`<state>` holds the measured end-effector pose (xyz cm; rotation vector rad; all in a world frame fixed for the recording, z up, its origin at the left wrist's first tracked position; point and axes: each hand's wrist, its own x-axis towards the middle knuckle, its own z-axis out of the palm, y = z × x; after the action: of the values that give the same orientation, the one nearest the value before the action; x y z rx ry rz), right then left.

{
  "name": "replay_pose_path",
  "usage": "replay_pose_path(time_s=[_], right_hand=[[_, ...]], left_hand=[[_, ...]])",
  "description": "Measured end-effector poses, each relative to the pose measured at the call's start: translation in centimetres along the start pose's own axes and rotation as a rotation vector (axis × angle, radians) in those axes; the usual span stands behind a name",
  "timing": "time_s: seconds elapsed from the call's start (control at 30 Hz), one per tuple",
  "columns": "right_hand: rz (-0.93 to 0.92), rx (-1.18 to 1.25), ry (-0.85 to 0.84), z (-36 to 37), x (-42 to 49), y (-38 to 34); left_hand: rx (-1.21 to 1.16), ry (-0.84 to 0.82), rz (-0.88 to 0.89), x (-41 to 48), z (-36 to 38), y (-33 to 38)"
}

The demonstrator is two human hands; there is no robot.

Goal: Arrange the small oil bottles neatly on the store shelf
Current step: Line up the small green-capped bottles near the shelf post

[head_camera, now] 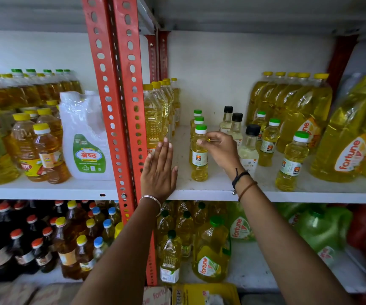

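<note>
A row of three small green-capped oil bottles stands on the white shelf [217, 190]; the front bottle [199, 159] has my right hand [220, 150] pinching its neck. More small green-capped bottles stand loose to the right, one near the shelf edge [292, 161], another [268, 142] further back. Three clear black-capped bottles [249, 146] stand behind my right hand. My left hand [159, 170] lies flat with fingers spread on the shelf's left end, holding nothing.
Tall yellow-capped oil bottles [153, 115] line the left side by the red slotted upright [122, 106]. Large oil jugs [351, 146] crowd the right. Bare shelf lies between the row and the tall bottles. Shelves below and left are packed with bottles.
</note>
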<state>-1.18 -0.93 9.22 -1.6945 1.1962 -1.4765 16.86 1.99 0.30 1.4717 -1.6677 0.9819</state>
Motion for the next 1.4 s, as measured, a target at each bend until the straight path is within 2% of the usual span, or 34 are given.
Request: replay_pose_path(time_s=[0.2,0.37,0.67,0.87,1.4], right_hand=[[-0.015,-0.048,0.022,0.0,-0.5,0.0],[-0.008,-0.019,-0.062,-0.1,-0.5,0.1],[-0.016,-0.065,0.042,0.6,-1.1,-0.1],[-0.042,-0.023,-0.049,0.3,-1.6,-0.2],[-0.077,-0.051,-0.05,-0.6,-3.4,-0.8]], left_hand=[[-0.009,0.007,0.002,-0.1,0.1,0.0],[-0.008,0.009,-0.001,0.0,0.1,0.0],[-0.005,0.008,0.007,-0.1,0.1,0.0],[-0.007,0.009,0.01,0.0,0.1,-0.1],[-0.014,0.011,0.015,-0.1,-0.1,-0.1]])
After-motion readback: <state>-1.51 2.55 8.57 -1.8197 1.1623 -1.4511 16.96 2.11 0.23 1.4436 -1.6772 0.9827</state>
